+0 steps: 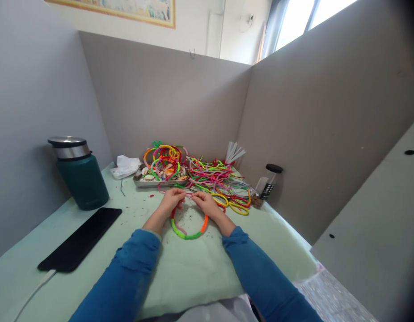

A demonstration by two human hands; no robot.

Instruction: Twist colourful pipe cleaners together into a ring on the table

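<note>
**A:** Where is the piece in hand?

**B:** A fuzzy ring [193, 236] banded in red, lime, green and orange sits over the middle of a bench [193, 273] spread with pale green cloth.

**A:** And the hands?

**B:** The left hand [172, 202] and right hand [207, 205] both pinch the ring's far side, fingertips close together.

**A:** How much is done?

**B:** The near curve and sides look covered in colour. The far stretch, partly hidden by fingers, seems unfinished, and a pale pink strand [180, 230] curves inside, perhaps to be worked in. Similar multicoloured fuzzy hoops [167, 146], apparently complete, stand on a shallow metal tray [153, 184]; loose bright fuzzy strands [212, 172] heaped alongside leave plenty to use.
</note>
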